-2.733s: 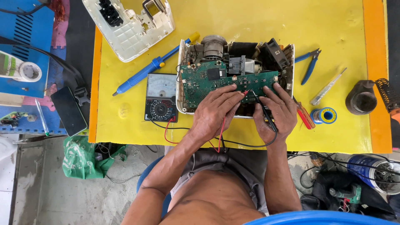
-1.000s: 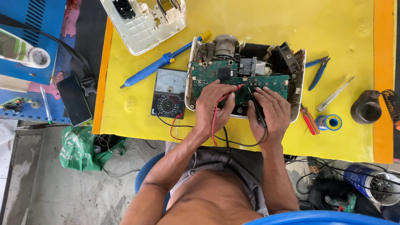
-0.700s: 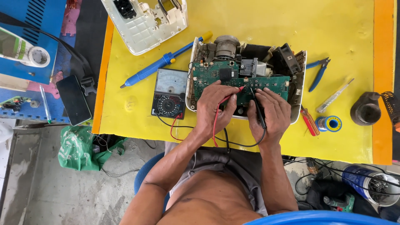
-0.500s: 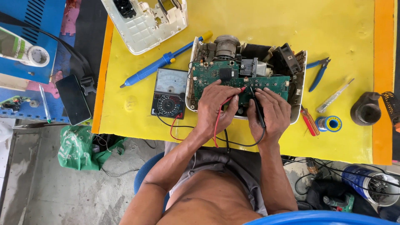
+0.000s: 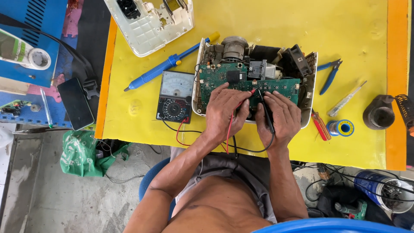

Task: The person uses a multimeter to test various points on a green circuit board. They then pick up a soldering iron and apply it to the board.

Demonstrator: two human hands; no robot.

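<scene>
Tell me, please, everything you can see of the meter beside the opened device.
The analog multimeter lies flat, face up, on the yellow table, left of the opened device. Its upper half is a pale dial window, its lower half black with a round selector knob. Red and black leads run from its lower edge toward the hands.

left hand point(image 5: 224, 110) pinches red probe point(image 5: 246, 97) on green circuit board point(image 5: 246, 84), frame centre | right hand point(image 5: 278, 116) holds black probe point(image 5: 266, 110) just beside it | meter point(image 5: 174, 97) left of board | blue screwdriver point(image 5: 164, 67) upper left | yellow counter point(image 5: 280, 21) | blue cutters point(image 5: 330, 75) right
</scene>
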